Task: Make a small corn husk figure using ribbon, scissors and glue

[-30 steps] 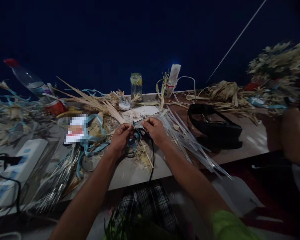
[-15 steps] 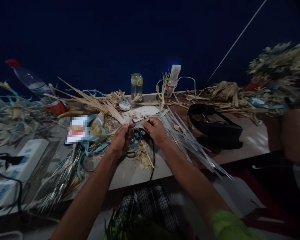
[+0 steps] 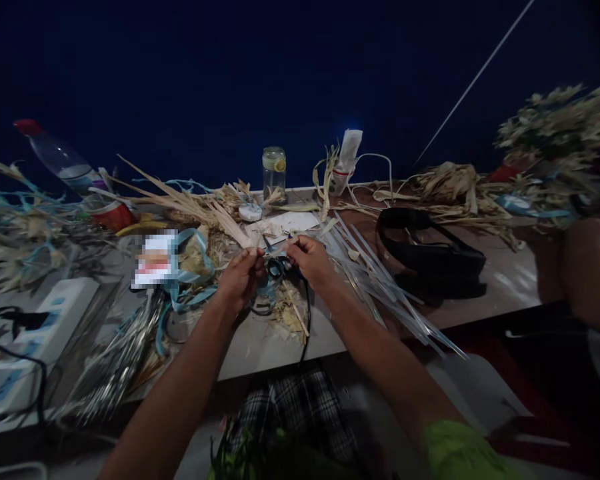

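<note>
My left hand [image 3: 241, 275] is closed in a pinch near the middle of the table, beside the ends of pale dry husk strips [image 3: 230, 227]. Facing it a short way to the right, my right hand [image 3: 307, 257] is pinched too. Whatever lies between the fingertips is too small and dim to make out. Just below and between both hands are coils of dark cable [image 3: 276, 268]. Husk scraps [image 3: 290, 317] lie on the table under them. A white paper [image 3: 293, 223] rests behind the fingers.
Clear thin rods [image 3: 380, 287] and a black headset [image 3: 430, 253] lie to the right. A jar [image 3: 274, 175] and a cup [image 3: 339, 180] stand behind. At left are wires [image 3: 125, 360] and a power strip [image 3: 55, 327]. Another person's arm [image 3: 590, 277] shows at far right.
My left hand has shifted very slightly, its fingers still pinched. My right hand has stayed almost in place.
</note>
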{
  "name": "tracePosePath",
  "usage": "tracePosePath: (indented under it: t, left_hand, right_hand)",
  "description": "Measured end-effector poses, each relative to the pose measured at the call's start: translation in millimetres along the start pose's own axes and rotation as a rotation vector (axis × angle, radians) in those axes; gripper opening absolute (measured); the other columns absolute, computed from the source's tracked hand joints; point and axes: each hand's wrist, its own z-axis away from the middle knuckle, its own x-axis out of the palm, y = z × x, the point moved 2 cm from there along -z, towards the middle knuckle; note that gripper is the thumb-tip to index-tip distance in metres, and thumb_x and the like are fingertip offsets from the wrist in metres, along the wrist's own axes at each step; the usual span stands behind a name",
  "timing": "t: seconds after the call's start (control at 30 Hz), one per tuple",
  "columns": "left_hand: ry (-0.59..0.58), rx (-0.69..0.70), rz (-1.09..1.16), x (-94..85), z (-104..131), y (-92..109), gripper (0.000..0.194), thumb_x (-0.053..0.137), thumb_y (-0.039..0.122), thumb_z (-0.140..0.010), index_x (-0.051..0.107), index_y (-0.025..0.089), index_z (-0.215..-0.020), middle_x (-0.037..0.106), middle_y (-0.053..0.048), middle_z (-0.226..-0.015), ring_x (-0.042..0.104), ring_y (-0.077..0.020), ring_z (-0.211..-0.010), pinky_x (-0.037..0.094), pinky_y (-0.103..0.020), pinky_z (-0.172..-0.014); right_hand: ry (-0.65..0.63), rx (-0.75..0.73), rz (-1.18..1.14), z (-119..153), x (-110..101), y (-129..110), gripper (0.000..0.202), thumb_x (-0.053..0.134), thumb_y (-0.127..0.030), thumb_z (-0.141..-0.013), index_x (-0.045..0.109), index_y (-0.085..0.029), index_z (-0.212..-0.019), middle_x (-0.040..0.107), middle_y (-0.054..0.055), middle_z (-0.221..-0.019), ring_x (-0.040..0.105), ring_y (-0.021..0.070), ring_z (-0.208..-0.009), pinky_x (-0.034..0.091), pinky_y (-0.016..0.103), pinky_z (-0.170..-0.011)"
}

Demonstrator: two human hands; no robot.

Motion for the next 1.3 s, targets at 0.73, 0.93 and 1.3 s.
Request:
tracePosePath:
  t: [0.73, 0.93, 1.3]
  left_hand:
    - [0.03, 0.117, -0.206, -4.4, -4.0, -4.9, 0.038, 0.071, 0.029, -0.064, 0.055, 0.016, -0.096, 0.06, 0.002, -0.061, 0.055, -0.0085, -0.054, 0.043, -0.021, -0.058]
    - [-0.062, 0.071, -0.141, -0.1, -0.8, -2.2, 0.043, 0.072, 0.026, -0.064, 0.054, 0.015, -0.101, 0.06, 0.003, -0.059, 0.054, -0.0077, -0.052, 0.041, -0.019, -0.056]
    - [-0.068, -0.023, -0.16, -1.4, -0.4, -7.6, 0.034, 0.074, 0.023, -0.061, 0.059, 0.013, -0.09, 0.06, 0.001, -0.057, 0.054, -0.0084, -0.05, 0.041, -0.021, -0.054]
  right_hand:
    - [0.025, -0.031, 0.075, -1.0, -3.2, 0.2, 0.018, 0.057, -0.034, -0.07, 0.056, -0.017, -0.063, 0.047, -0.004, -0.056, 0.041, 0.0087, -0.054, 0.033, 0.022, -0.054]
    - [0.027, -0.054, 0.085, -1.7, -3.8, 1.4, 0.02, 0.057, -0.035, -0.071, 0.055, -0.017, -0.062, 0.046, -0.004, -0.055, 0.04, 0.0088, -0.054, 0.033, 0.022, -0.053]
    - [0.013, -0.052, 0.152, -1.2, -5.0, -2.3, 0.021, 0.056, -0.034, -0.07, 0.053, -0.017, -0.059, 0.047, -0.003, -0.055, 0.039, 0.0086, -0.053, 0.032, 0.022, -0.053]
